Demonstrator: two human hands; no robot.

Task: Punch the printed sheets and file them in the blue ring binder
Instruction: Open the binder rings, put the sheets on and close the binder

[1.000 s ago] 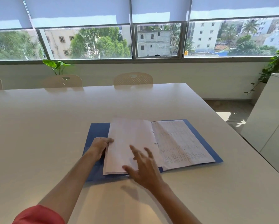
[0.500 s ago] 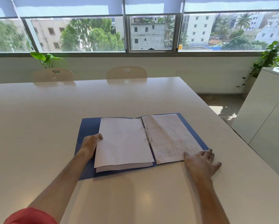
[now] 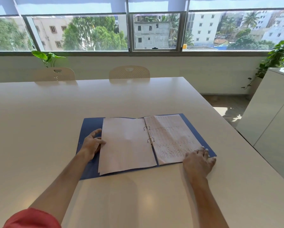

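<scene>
The blue ring binder (image 3: 88, 127) lies open on the table (image 3: 39, 112), sheets (image 3: 128, 145) filed on both sides. Left hand (image 3: 92, 144) rests loosely spread at its nine o'clock edge; right hand (image 3: 198, 162), at four o'clock, seems to lie flat-fingered on the corner.

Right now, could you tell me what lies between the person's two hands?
In the head view, the sheets and rings of the open blue binder lie between left hand and right hand.

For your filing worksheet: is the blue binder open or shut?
Open: the blue binder lies flat, sheets spread either side of its rings.
</scene>
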